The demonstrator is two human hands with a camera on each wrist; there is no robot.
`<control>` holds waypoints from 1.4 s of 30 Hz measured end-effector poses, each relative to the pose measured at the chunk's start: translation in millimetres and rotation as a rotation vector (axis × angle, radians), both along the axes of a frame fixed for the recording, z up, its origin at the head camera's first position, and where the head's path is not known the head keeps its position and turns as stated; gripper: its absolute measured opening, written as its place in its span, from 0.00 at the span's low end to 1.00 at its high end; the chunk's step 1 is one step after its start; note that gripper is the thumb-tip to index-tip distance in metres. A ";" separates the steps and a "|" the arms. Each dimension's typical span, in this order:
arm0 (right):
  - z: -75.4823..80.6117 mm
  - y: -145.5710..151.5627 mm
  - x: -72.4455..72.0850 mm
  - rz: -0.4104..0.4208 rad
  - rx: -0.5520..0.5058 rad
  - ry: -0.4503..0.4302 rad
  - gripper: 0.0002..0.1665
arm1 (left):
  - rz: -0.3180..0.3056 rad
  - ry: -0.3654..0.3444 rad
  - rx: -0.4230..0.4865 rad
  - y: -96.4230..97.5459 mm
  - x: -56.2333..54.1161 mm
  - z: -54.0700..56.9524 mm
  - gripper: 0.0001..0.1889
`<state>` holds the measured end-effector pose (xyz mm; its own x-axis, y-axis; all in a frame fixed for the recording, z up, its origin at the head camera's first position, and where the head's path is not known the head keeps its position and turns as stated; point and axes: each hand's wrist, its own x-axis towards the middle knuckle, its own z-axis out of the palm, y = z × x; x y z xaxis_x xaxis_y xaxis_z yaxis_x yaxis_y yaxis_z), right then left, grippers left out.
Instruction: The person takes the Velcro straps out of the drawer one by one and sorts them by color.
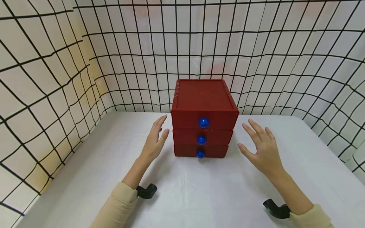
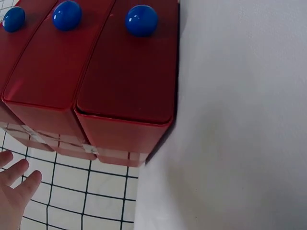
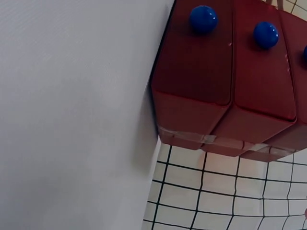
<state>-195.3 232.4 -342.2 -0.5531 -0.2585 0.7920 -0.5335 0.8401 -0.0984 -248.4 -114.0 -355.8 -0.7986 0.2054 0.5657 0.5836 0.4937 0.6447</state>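
A red three-drawer box (image 1: 203,95) stands on the white table, its front facing me. Each drawer carries a round blue knob (image 1: 203,123) at its middle, and all the drawers are closed. My left hand (image 1: 154,142) is held just left of the box with its fingers extended and nothing in it. To the right of the box, my right hand (image 1: 263,150) is spread, also holding nothing. In the left wrist view, the left fingertips (image 2: 29,184) show beside the box's side. The right wrist view shows the drawer fronts and blue knobs (image 3: 203,19) close up.
A white cloth covers the table (image 1: 194,193). Black grid netting (image 1: 142,63) over white sheets encloses the back and both sides. Each wrist wears a black strap mount (image 1: 146,191). Clear tape (image 3: 208,139) runs along the box's side.
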 end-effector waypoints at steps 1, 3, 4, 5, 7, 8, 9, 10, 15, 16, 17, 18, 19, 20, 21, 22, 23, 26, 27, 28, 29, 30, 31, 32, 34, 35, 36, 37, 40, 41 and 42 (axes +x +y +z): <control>0.2 -1.2 0.0 0.004 0.001 0.006 0.39 | -0.010 -0.005 0.014 0.6 -0.1 0.2 0.27; 0.4 -3.3 -0.2 0.015 0.003 0.017 0.38 | -0.024 -0.013 0.037 1.5 -0.1 0.4 0.28; 0.6 -4.4 -0.4 0.017 0.004 0.019 0.38 | -0.029 -0.017 0.045 1.9 0.2 0.6 0.28; 0.6 -5.4 -0.6 0.020 0.004 0.022 0.38 | -0.036 -0.017 0.057 2.2 0.2 0.7 0.28; 0.4 -7.1 -1.3 0.023 0.004 0.027 0.38 | -0.046 -0.017 0.080 3.3 0.2 1.2 0.28; 0.2 -8.1 -1.7 0.023 0.004 0.030 0.38 | -0.053 -0.015 0.096 3.9 -0.1 1.2 0.28; 0.1 -9.2 -2.0 0.024 0.003 0.034 0.37 | -0.060 -0.014 0.112 4.6 -0.3 1.5 0.28; -0.2 -10.2 -2.4 0.025 0.004 0.038 0.37 | -0.068 -0.014 0.130 5.4 -0.5 1.9 0.28; -0.2 -14.8 -4.3 0.040 0.006 0.057 0.37 | -0.093 -0.042 0.194 10.4 -0.9 5.2 0.27; 0.1 -15.8 -4.5 0.041 0.009 0.061 0.36 | -0.093 -0.054 0.201 11.4 -0.5 6.5 0.27; 0.4 -16.7 -4.5 0.043 0.009 0.062 0.36 | -0.094 -0.066 0.208 12.7 0.6 8.5 0.27; 0.9 -17.6 -4.2 0.043 0.011 0.060 0.36 | -0.098 -0.077 0.215 13.9 2.1 11.0 0.28; 1.3 -18.5 -4.0 0.044 0.012 0.054 0.36 | -0.098 -0.086 0.220 15.4 5.3 15.1 0.28; 1.7 -19.5 -3.9 0.047 0.010 0.056 0.36 | -0.101 -0.091 0.226 16.8 8.4 19.1 0.28; 2.0 -20.4 -3.9 0.050 0.007 0.057 0.36 | -0.106 -0.095 0.235 18.1 11.8 22.9 0.28; 2.3 -21.4 -3.8 0.051 0.008 0.056 0.36 | -0.109 -0.096 0.240 19.5 15.1 26.7 0.28; 2.3 -22.2 -3.6 0.053 0.005 0.052 0.36 | -0.112 -0.096 0.246 20.7 18.5 30.2 0.27; 1.7 -25.3 -4.0 0.058 -0.002 0.055 0.35 | -0.118 -0.096 0.256 22.9 23.7 35.5 0.27; 1.8 -26.4 -4.1 0.057 -0.002 0.052 0.36 | -0.120 -0.097 0.261 23.3 23.9 36.4 0.28; 1.7 -27.8 -3.9 0.056 -0.002 0.047 0.36 | -0.120 -0.097 0.263 23.5 24.3 37.2 0.28; 1.5 -29.1 -3.9 0.058 -0.005 0.044 0.36 | -0.121 -0.098 0.268 23.6 24.3 37.6 0.28; 1.6 -30.5 -4.0 0.061 -0.009 0.046 0.36 | -0.123 -0.097 0.276 23.5 23.9 37.9 0.28; 1.8 -31.9 -4.1 0.063 -0.011 0.045 0.36 | -0.123 -0.096 0.280 23.5 23.6 38.2 0.28; 1.9 -33.1 -4.1 0.063 -0.011 0.042 0.36 | -0.122 -0.094 0.283 23.6 23.6 38.8 0.28; 2.6 -35.6 -4.4 0.065 -0.013 0.041 0.36 | -0.121 -0.084 0.289 24.1 23.3 40.3 0.28; 2.9 -36.6 -4.8 0.066 -0.015 0.041 0.36 | -0.122 -0.079 0.292 24.4 23.1 41.0 0.27; 3.3 -37.8 -5.2 0.066 -0.016 0.042 0.36 | -0.123 -0.075 0.293 24.8 22.8 41.7 0.27; 3.7 -38.9 -5.5 0.069 -0.020 0.042 0.36 | -0.124 -0.069 0.294 25.3 22.8 42.7 0.27; 3.6 -42.3 -6.6 0.072 -0.024 0.041 0.36 | -0.134 -0.055 0.301 26.4 22.1 44.2 0.27; 3.3 -43.7 -6.9 0.077 -0.028 0.040 0.36 | -0.137 -0.053 0.304 26.8 22.0 44.6 0.27; 2.9 -45.0 -7.2 0.081 -0.032 0.037 0.36 | -0.141 -0.051 0.307 27.2 21.7 44.7 0.27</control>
<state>-202.5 187.3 -339.3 -0.5013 -0.2751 0.8203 -0.6033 0.7908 -0.1035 -226.7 -86.8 -311.1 -0.8035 0.1420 0.5782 0.5954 0.1886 0.7810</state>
